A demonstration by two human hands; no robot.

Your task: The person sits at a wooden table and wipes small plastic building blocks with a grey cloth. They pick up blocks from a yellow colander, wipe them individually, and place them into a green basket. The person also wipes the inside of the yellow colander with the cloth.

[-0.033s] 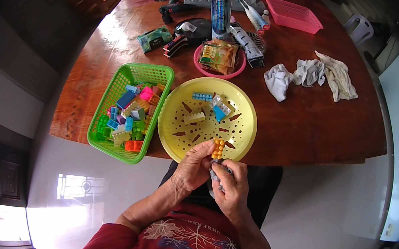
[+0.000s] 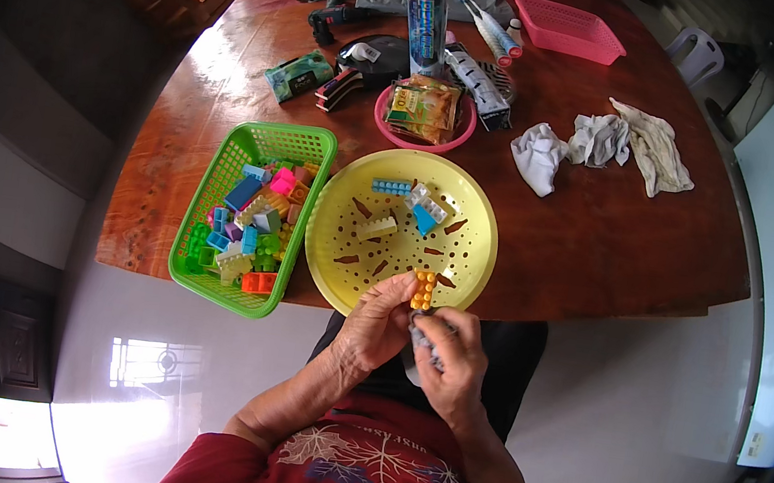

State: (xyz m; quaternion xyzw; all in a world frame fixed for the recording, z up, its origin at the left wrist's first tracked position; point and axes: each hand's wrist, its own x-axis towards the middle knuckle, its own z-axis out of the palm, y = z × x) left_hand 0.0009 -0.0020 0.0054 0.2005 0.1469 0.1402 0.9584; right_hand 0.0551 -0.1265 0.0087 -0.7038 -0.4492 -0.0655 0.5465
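Observation:
Between thumb and fingers, my left hand pinches an orange-yellow toy building brick with its studs showing. Just below the brick is my right hand, its fingers closed on a crumpled grey cloth that meets the brick's lower end. Both hands are over the near rim of a round yellow colander. Inside the colander lie a blue studded brick, a cream brick, a white-grey brick and a bright blue piece.
To the left, a green basket full of mixed bricks overhangs the table edge. Beyond the colander are a pink bowl with food packets, a tall can and a box. White cloths and a pink tray lie right.
My right hand and the grey cloth have shifted very slightly against the brick's lower end. My left hand keeps its pinch on the brick.

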